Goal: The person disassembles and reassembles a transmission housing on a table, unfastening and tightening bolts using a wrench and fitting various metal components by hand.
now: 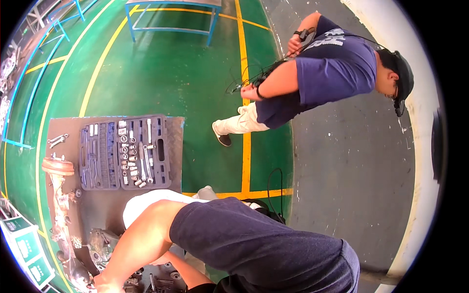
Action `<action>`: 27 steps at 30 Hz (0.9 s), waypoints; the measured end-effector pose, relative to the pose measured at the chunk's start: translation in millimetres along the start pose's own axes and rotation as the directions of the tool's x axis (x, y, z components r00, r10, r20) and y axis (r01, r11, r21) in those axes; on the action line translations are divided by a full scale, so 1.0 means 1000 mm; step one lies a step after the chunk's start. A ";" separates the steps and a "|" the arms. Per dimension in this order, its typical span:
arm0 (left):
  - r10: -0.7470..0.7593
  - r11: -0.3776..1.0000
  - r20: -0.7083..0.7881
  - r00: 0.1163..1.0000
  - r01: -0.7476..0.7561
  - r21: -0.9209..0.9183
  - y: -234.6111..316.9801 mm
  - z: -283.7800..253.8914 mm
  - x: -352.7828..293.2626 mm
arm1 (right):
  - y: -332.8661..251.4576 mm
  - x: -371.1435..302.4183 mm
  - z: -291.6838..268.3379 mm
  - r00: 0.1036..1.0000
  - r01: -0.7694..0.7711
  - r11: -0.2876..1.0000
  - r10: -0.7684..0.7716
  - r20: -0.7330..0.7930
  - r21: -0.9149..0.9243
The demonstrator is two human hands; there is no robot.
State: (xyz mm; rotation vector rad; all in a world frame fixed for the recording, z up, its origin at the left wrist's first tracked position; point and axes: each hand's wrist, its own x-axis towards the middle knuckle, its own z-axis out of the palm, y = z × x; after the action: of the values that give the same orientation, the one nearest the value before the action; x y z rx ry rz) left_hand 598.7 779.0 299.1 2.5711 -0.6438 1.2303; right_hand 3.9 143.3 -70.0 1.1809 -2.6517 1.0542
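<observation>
My right hand point(106, 283) reaches to the lower left, by the rounded end of a long rusty metal axle part point(60, 210). Its fingers are mostly cut off by the picture's rim. My left hand point(162, 258) lies lower, partly behind the right forearm, over loose metal parts; what it holds, if anything, is hidden. Beside the forearm stands a grey metal housing point(100, 240). Farther up on the brown worktable point(105, 207) lies an opened tool case point(167, 168) with sockets, combination wrenches and a ratchet-like handle.
Small wrenches point(57, 140) lie at the table's far left. A white object point(141, 204) shows behind my arm. A co-worker point(332, 73) in a dark shirt stands upper right, handling black cables. A blue-framed table point(173, 17) stands beyond, and green boxes point(28, 249) at lower left.
</observation>
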 end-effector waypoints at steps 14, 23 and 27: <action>-0.154 0.983 0.037 0.987 0.157 -0.090 0.021 -0.033 -0.040 | -0.049 -0.003 -0.091 0.991 0.129 0.992 -0.128 0.028 -0.016; -0.167 0.967 0.030 0.986 0.169 -0.192 0.016 -0.014 -0.030 | -0.029 -0.005 -0.067 0.957 -0.052 0.999 0.050 0.285 -0.002; -0.170 0.955 0.025 0.985 0.171 -0.243 0.022 -0.010 -0.018 | -0.035 -0.050 -0.066 0.921 -0.161 0.986 0.169 0.350 -0.054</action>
State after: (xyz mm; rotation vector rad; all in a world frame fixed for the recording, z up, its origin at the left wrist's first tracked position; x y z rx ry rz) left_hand 571.4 768.3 291.8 2.3690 -0.5241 1.0219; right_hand 48.3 198.9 -15.2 1.2674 -3.0775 0.8982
